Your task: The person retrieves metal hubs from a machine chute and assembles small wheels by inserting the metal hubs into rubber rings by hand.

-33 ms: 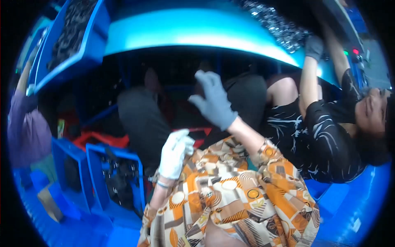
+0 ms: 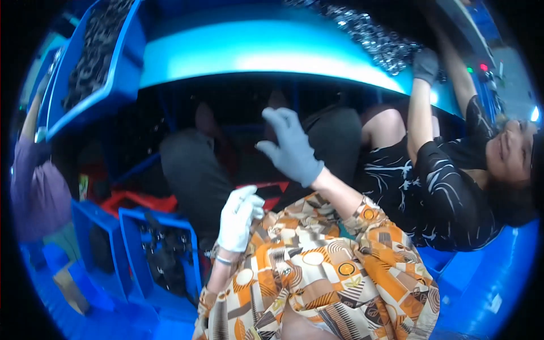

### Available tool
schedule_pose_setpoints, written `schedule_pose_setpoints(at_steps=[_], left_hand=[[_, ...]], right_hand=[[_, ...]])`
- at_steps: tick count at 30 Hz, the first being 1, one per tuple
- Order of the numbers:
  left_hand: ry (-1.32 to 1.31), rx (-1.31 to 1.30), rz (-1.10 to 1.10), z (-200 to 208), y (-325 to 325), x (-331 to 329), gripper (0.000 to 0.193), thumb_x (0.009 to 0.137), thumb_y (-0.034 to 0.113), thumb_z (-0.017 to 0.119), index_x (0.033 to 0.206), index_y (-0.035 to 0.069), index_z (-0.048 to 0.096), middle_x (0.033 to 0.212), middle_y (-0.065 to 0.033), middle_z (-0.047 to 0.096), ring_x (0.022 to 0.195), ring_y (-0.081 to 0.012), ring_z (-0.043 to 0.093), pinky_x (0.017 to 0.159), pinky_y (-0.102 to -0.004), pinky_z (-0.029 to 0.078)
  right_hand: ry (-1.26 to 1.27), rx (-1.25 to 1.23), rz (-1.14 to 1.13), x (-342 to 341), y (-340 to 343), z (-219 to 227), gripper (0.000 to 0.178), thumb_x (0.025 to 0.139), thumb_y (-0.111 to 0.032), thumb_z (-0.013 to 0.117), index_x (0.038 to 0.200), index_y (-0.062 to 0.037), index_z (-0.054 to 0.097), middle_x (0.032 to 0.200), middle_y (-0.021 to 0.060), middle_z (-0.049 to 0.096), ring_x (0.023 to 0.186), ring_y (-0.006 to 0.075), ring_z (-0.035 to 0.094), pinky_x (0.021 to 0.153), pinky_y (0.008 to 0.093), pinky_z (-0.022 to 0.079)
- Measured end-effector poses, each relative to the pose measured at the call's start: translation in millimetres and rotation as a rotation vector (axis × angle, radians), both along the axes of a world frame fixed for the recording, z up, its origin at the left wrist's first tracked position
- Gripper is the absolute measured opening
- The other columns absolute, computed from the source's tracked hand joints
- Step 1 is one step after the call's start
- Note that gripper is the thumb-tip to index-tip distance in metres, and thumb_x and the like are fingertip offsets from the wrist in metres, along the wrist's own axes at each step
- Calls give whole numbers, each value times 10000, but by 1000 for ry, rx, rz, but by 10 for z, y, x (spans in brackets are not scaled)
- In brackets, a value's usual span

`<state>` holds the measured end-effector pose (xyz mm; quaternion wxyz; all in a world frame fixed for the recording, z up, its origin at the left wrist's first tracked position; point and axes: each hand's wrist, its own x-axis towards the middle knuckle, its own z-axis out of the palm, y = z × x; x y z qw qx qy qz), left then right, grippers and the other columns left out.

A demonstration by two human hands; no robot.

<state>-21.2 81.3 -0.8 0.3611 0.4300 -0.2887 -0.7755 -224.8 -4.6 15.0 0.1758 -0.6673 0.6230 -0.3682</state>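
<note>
My left hand (image 2: 238,221), in a white glove, hovers just in front of my patterned shirt (image 2: 317,260). Its fingers are loosely bent and a little apart, and nothing shows in them. Higher up and to the right, my right hand (image 2: 292,150) wears a grey glove. It is raised over my dark trousers, thumb spread away from the fingers, holding nothing. Both hands are apart from each other and short of the pale blue worktable (image 2: 255,50) ahead. At the table's far right lies a heap of shiny small parts (image 2: 371,39).
A blue bin of dark parts (image 2: 96,54) stands at the upper left. Blue crates (image 2: 195,249) with black items sit low on my left, near something red (image 2: 141,201). A co-worker in black (image 2: 447,187) sits close on my right, a gloved hand (image 2: 425,65) at the heap. Another person in purple (image 2: 42,192) is far left.
The view has shifted slightly, so the table edge sits a little lower. My hands keep nearly the same pose, both still holding nothing visible.
</note>
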Motion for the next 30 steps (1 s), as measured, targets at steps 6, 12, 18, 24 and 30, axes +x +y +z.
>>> schedule_pose_setpoints(at_steps=[6, 12, 18, 24, 30], left_hand=[[-210, -91, -139, 256, -241, -100, 276, 940, 66, 499, 1201, -22, 508, 927, -90, 614, 743, -93, 563, 686, -230, 488], [-272, -217, -260, 810, -713, -386, 292, 901, 9, 513, 1191, -13, 504, 943, -79, 605, 804, -100, 549, 750, -230, 462], [-292, -188, -295, 882, -1060, -631, 298, 877, -11, 527, 1174, -16, 519, 966, -77, 612, 882, -117, 588, 783, -239, 470], [-333, -116, -332, 495, -1121, -686, 292, 875, 0, 509, 1166, -23, 508, 927, -109, 622, 759, -115, 564, 710, -237, 471], [-489, -67, -385, 245, -1264, -692, 286, 888, 63, 547, 1155, -39, 536, 917, -105, 655, 844, -136, 624, 778, -255, 498]], right_hand=[[75, -321, -34, -534, -272, 536, 399, 752, -25, 697, 1127, -51, 564, 1031, 159, 584, 974, 344, 570, 809, 377, 488], [236, -584, -325, -1726, -1530, 1031, 259, 793, -47, 657, 1050, -51, 625, 1019, 151, 629, 943, 316, 610, 832, 367, 489], [458, -71, -591, -2878, -2620, 1320, 329, 906, -213, 527, 1196, -71, 594, 1204, 200, 583, 1114, 361, 552, 940, 437, 444], [819, -75, -580, -3846, -3493, 943, 475, 948, -354, 461, 1336, -79, 465, 1340, 169, 491, 1222, 308, 495, 1003, 421, 416], [859, -47, -592, -4268, -3741, 685, 455, 956, -337, 452, 1328, -76, 463, 1321, 164, 498, 1208, 301, 501, 994, 413, 419]])
